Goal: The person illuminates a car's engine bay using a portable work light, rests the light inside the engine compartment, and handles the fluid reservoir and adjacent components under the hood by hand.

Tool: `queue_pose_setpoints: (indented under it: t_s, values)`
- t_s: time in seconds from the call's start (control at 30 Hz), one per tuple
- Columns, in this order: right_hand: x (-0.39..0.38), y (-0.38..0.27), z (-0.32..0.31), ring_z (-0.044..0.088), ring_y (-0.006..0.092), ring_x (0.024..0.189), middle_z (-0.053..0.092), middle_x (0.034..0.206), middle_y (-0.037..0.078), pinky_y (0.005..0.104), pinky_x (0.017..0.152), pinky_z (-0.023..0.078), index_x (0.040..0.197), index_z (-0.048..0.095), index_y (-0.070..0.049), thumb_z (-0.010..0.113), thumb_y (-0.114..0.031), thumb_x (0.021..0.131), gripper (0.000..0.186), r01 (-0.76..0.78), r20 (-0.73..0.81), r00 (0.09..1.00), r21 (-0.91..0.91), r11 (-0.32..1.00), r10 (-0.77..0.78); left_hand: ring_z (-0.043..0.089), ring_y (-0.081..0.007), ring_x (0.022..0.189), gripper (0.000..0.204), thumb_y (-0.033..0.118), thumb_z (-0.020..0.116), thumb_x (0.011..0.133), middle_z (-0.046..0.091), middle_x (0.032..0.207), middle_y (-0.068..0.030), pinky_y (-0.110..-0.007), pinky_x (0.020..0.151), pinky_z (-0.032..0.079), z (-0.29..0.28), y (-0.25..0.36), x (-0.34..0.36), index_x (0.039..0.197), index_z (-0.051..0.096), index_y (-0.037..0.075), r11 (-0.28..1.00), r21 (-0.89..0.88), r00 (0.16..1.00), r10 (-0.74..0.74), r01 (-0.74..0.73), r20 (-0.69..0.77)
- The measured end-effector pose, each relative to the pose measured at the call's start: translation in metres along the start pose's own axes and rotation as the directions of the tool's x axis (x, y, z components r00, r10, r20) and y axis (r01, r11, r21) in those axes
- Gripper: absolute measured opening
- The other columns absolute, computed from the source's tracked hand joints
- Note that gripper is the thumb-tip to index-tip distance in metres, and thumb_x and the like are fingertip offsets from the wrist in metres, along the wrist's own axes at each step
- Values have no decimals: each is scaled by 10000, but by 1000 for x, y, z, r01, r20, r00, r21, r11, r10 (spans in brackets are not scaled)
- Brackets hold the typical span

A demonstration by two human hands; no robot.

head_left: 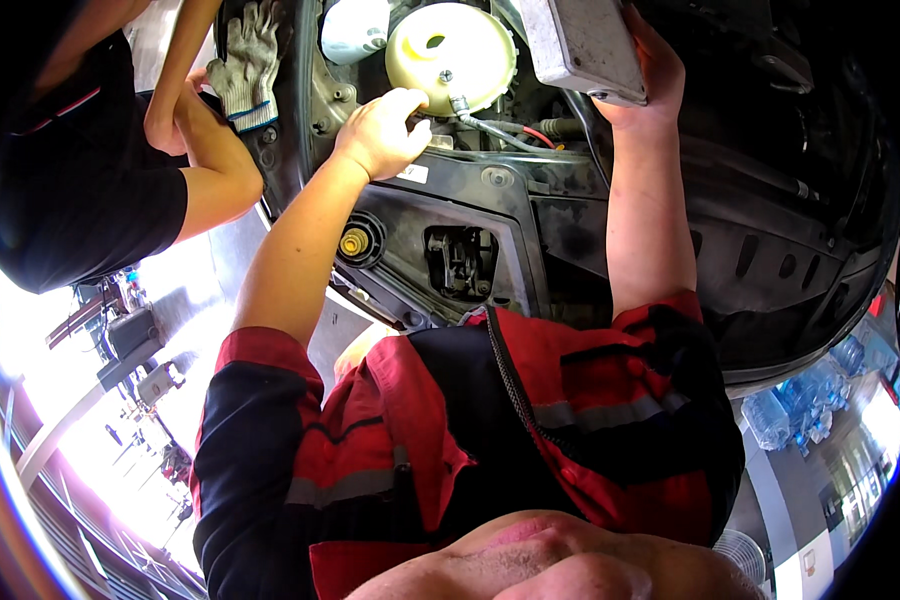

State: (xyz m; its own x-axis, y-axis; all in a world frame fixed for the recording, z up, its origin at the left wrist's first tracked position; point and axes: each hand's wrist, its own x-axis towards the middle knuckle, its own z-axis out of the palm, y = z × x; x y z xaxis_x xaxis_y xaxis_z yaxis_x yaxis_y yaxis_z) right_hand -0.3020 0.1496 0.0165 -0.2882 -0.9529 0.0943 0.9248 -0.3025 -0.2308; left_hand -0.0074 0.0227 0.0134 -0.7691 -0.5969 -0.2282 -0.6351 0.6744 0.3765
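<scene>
My right hand (pixel 655 75) grips a grey, scuffed rectangular metal box (pixel 582 50), fingers wrapped round its right side, held up over the engine bay. My left hand (pixel 382 132) is at the lower left edge of a round cream-coloured plastic reservoir (pixel 460 45). Its index finger touches or nearly touches that edge, with the thumb apart below and a gap between them. The other fingertips are partly hidden. On the reservoir are a dark oval opening, a screw and a fitting, from which a grey hose (pixel 500 132) runs right.
A white rounded container (pixel 354 30) stands left of the reservoir. A grey knitted glove (pixel 249 65) lies on the car's edge beside another person's arm (pixel 215 165). A yellow-centred round mount (pixel 354 241) sits in the black frame nearer me. Large plastic bottles (pixel 785 410) are at far right.
</scene>
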Motion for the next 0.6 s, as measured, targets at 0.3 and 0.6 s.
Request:
queue_pose_setpoints:
  t_s: [0.3,0.6]
  values:
    - [1,1,-3,717,311,1084,711,1210,222,409,939,562,1256,636,81,507,-231,1052,395,0,28,1000,34,999,-1,662,-320,1074,349,300,624,892,682,1165,-126,-412,960,531,1,-1,0,1165,657,86,1000,-8,1000,12,-13,-10]
    - [1,1,-3,718,322,1078,710,1202,234,418,946,560,1250,636,85,521,-225,1045,389,3,-52,999,31,1000,-2,664,-318,1073,354,305,625,893,683,1167,-126,-411,961,530,2,-2,1,1167,663,84,1000,3,1000,7,-7,0]
